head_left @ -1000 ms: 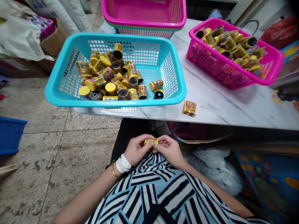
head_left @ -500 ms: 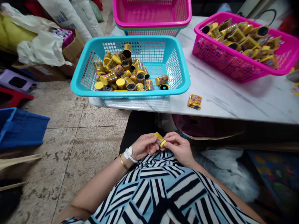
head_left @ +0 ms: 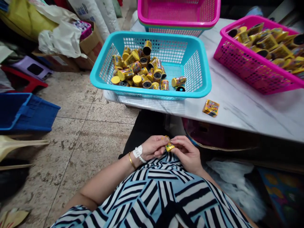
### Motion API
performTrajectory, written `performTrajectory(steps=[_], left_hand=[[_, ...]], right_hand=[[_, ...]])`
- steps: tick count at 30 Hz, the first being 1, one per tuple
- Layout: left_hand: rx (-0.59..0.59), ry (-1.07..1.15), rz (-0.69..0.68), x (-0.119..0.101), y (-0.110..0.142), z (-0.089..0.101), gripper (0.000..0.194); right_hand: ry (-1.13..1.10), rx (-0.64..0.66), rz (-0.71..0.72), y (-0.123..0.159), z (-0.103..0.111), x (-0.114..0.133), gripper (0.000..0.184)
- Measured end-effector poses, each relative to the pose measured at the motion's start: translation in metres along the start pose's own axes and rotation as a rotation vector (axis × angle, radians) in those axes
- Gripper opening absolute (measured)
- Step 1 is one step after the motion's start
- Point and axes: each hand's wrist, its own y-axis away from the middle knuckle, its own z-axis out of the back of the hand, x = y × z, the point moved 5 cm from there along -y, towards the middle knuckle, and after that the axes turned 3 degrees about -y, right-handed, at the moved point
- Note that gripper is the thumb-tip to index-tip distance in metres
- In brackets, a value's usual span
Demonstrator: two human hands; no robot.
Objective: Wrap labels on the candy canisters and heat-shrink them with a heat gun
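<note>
Over my lap, a small yellow canister [head_left: 169, 147] with a printed wrap sits between my two hands. My left hand [head_left: 154, 148] pinches its upper end with thumb and fingers. Against its lower right side press the fingers and thumb of my right hand [head_left: 188, 154]; the fingertips partly cover the canister. On the table ahead, a turquoise basket [head_left: 152, 92] holds several canisters of the same yellow and black kind, heaped toward its left side. A small yellow printed box [head_left: 211, 108] lies on the tabletop to the right of that basket.
At the right of the white marbled table [head_left: 239, 117] stands a pink basket [head_left: 249, 71] full of yellow canisters. Stacked baskets [head_left: 178, 23] stand behind the turquoise one. On the floor to the left are a blue bin [head_left: 40, 114], a purple stool [head_left: 35, 68] and cardboard boxes [head_left: 91, 47].
The canister has been turned in my fingers and now stands more upright, its printed side showing differently. My head view has swung left, so the surroundings appear further right.
</note>
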Motion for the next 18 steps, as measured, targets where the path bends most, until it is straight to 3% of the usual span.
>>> performTrajectory(steps=[6,11,18], left_hand=[[-0.022,0.085,0.002,0.001,-0.003,0.003,0.037],[-0.031,0.048,-0.001,-0.001,-0.004,0.001,0.039],[-0.03,0.054,-0.023,-0.002,-0.008,0.002,0.041]], right_hand=[[0.135,-0.075,0.085,-0.006,0.003,0.004,0.008],[0.212,0.02,0.125,-0.01,-0.001,0.008,0.021],[0.238,-0.026,0.144,-0.011,-0.001,0.007,0.017]])
